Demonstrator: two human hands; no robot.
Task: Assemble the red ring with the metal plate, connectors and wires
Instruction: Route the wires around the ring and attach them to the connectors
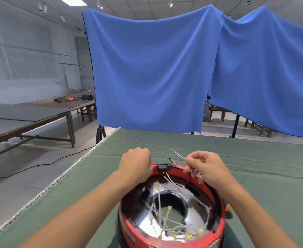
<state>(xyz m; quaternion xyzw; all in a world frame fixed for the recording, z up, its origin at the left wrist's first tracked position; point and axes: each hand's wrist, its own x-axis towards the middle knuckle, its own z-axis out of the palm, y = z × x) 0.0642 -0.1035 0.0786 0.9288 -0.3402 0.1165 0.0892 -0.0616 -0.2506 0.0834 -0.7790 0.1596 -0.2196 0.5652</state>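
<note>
The red ring (129,231) stands on the green table cloth close to me. Inside it lies a shiny metal plate (143,219) with a dark round hole, crossed by several white wires (158,204) with yellow terminals. A black connector (162,167) sits on the ring's far rim, with two white wires running down from it. My left hand (135,164) grips the far rim just left of the connector. My right hand (203,167) pinches one white wire (178,154) whose terminal end points away to the upper left, and rests at the rim's right side.
The green cloth (254,167) covers the table, whose left edge runs diagonally. A dark thin tool (171,159) lies beyond the ring. An orange object (227,207) peeks out right of the ring. Blue curtains (156,68) hang behind the table. Long tables (31,113) stand at left.
</note>
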